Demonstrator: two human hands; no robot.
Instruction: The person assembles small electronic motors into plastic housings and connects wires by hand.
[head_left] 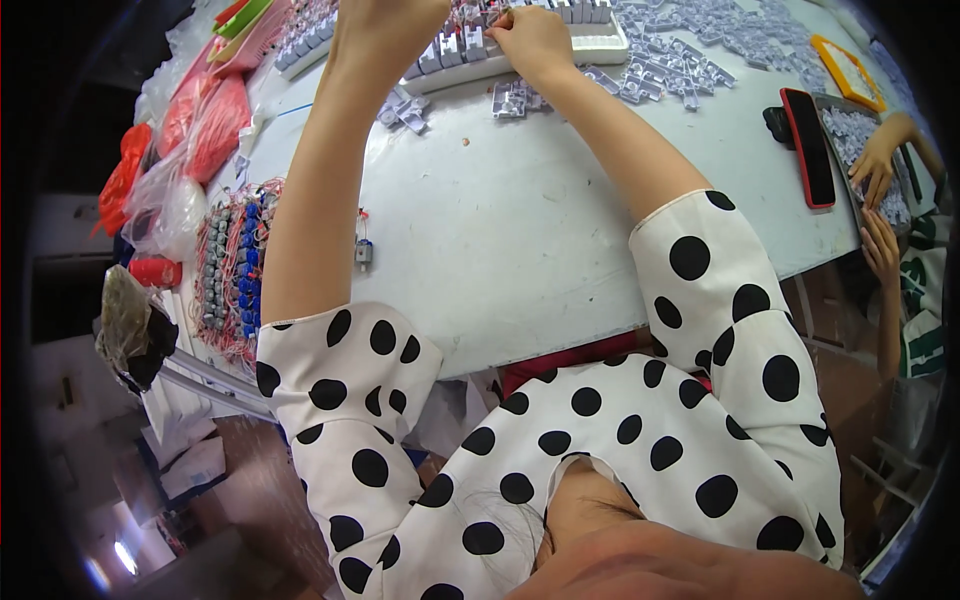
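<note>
At the far edge of the table my right hand (537, 42) is closed in a pinch over a white foam tray (600, 50). What lies between its fingertips is too small to make out; thin red wires show beside them. Rows of small grey plastic housings (450, 48) stand upright in this tray. My left hand (395, 18) reaches over the tray's left end, its fingers cut off by the upper picture edge. Beneath my left forearm lies a bundle of small motors (237, 262) with red wires and blue or grey ends. One loose motor (364, 252) sits apart.
Loose grey plastic housings (690, 60) are spread at the far right. A red-edged phone (808, 148) and an orange-framed piece (847, 72) lie rightward. Another person's hands (875, 165) work at a tray there. Red and clear plastic bags (215, 125) crowd the left edge.
</note>
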